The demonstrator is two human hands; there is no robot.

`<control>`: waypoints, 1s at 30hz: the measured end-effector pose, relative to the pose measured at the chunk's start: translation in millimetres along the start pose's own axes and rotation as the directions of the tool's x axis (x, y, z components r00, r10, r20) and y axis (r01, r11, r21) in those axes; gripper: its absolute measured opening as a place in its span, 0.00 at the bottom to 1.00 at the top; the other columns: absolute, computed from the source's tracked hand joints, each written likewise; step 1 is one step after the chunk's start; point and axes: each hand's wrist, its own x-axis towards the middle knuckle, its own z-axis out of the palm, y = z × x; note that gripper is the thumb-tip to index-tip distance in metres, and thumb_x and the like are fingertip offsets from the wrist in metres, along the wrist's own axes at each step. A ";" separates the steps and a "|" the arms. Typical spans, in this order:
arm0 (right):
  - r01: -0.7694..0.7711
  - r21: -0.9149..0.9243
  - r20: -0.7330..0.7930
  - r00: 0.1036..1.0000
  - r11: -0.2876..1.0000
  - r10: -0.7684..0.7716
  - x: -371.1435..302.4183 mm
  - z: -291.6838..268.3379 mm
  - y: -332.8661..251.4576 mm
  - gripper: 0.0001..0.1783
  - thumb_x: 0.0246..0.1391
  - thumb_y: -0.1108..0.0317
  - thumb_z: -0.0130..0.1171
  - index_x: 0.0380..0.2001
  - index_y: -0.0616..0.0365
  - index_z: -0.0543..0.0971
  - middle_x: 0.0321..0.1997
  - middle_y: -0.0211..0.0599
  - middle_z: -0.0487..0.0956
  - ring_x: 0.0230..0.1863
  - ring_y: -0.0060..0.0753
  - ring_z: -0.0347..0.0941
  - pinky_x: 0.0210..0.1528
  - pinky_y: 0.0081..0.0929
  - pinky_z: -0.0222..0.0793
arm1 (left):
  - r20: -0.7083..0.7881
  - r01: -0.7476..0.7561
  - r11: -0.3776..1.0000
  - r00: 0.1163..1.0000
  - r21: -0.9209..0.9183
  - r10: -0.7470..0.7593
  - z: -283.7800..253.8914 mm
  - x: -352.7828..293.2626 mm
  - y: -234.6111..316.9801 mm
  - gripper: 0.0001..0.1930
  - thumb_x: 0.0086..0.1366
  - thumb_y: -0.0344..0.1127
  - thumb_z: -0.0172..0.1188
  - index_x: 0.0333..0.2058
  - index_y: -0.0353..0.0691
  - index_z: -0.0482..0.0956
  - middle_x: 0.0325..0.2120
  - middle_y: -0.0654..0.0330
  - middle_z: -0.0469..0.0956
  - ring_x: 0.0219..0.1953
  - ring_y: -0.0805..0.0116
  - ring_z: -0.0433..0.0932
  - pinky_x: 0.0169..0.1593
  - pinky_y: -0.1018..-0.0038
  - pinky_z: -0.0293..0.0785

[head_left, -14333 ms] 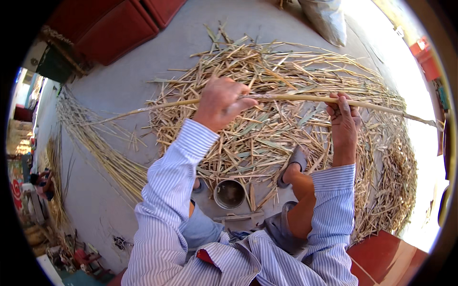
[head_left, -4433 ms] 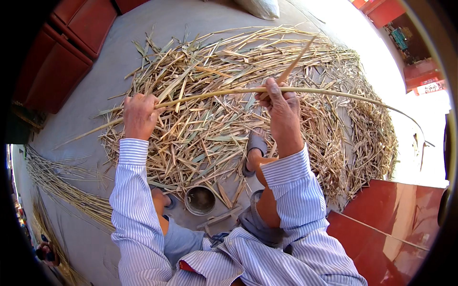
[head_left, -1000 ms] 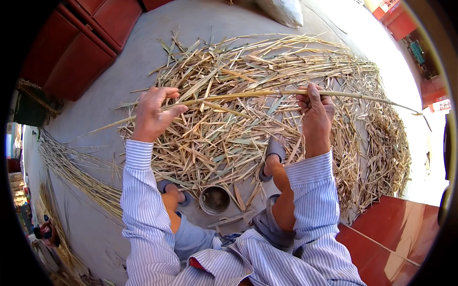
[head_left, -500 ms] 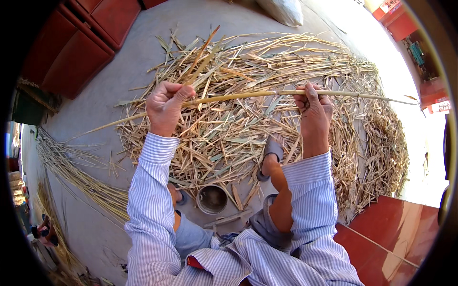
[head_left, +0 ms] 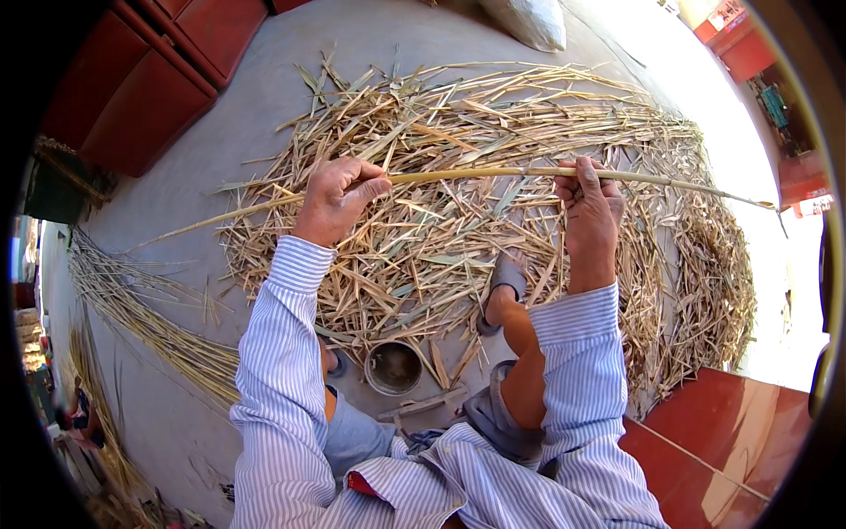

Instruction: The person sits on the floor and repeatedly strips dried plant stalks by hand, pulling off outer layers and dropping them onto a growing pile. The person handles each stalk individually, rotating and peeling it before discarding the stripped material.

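One dry husk heap [head_left: 458,234] spreads beneath one long reed stalk [head_left: 480,174], held crosswise; one round metal pot [head_left: 394,392] stands nearer me. My two forearms [head_left: 577,335] reach forward, left hand [head_left: 337,201] and right hand [head_left: 590,207] well apart, each pinching the stalk (a closed grip both times).

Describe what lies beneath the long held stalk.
Below the stalk lies a heap of dry strips and grey floor toward the left end. The heap hides most floor under it.

Fisheye view from my head looks down, near my left hand [head_left: 337,201] and right hand [head_left: 591,212], floor [head_left: 256,119] beyond.
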 end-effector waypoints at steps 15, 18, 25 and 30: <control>0.002 0.053 0.010 1.000 0.999 -0.002 4.9 -3.9 3.3 0.10 0.61 0.65 0.57 0.39 0.61 0.77 0.33 0.38 0.82 0.29 0.20 0.76 0.28 0.12 0.69 | 0.079 -0.305 0.856 0.951 0.417 0.300 -4.7 2.2 7.1 0.13 0.57 0.47 0.63 0.28 0.43 0.81 0.20 0.61 0.76 0.26 0.62 0.74 0.35 0.64 0.64; -0.034 0.027 -0.053 0.998 0.999 0.035 5.6 -7.3 6.7 0.11 0.63 0.64 0.55 0.40 0.61 0.76 0.35 0.37 0.81 0.30 0.20 0.75 0.28 0.14 0.70 | 0.089 -0.330 0.746 0.935 0.579 0.344 -3.2 5.2 6.3 0.12 0.57 0.43 0.63 0.23 0.43 0.75 0.15 0.61 0.70 0.23 0.63 0.73 0.35 0.65 0.65; -0.175 0.088 0.037 0.984 0.981 0.172 2.1 1.0 13.1 0.11 0.65 0.63 0.52 0.41 0.60 0.75 0.35 0.35 0.79 0.31 0.21 0.74 0.29 0.16 0.72 | -0.047 -0.123 0.479 0.944 0.869 0.326 -31.7 -1.5 25.4 0.06 0.47 0.28 0.62 0.20 0.41 0.72 0.14 0.59 0.72 0.21 0.61 0.74 0.36 0.65 0.67; -0.265 0.124 0.150 0.958 0.956 0.246 1.0 7.3 29.6 0.10 0.65 0.62 0.52 0.41 0.58 0.75 0.38 0.35 0.80 0.34 0.21 0.77 0.32 0.16 0.74 | -0.074 -0.111 0.467 0.930 0.877 0.360 -30.8 -7.1 14.7 0.06 0.46 0.26 0.63 0.20 0.41 0.73 0.15 0.59 0.74 0.28 0.62 0.75 0.37 0.64 0.65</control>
